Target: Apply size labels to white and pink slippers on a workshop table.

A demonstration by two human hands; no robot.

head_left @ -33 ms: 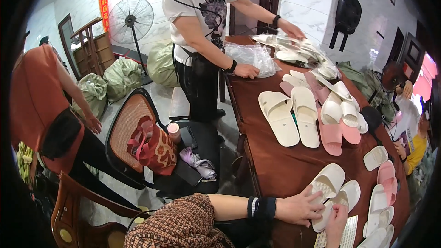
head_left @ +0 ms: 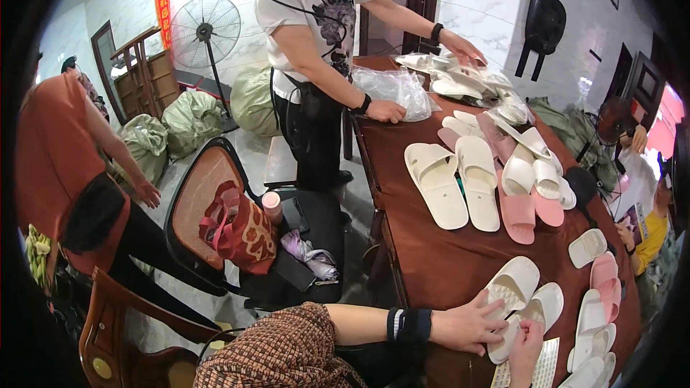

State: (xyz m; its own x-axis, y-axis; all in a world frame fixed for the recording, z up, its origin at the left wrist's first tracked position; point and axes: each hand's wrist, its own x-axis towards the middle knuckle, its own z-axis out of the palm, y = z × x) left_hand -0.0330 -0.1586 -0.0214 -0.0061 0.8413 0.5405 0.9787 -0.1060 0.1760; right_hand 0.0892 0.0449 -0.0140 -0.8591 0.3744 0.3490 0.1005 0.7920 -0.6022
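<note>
Fingers of my left hand (head_left: 468,327) spread flat on a white slipper (head_left: 512,287), table (head_left: 445,266) at 5 o'clock; right hand (head_left: 526,345) curled beneath it. Pairing step, I'd judge; next needs its mate squared alongside.

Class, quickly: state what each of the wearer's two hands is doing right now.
Left hand: open, fingers spread, palm pressing on a white slipper.
Right hand: only partly in view, touching the white slipper's underside; grip cannot be told.

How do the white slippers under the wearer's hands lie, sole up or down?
Cannot tell: the left hand and right hand cover part of the white slippers.
</note>
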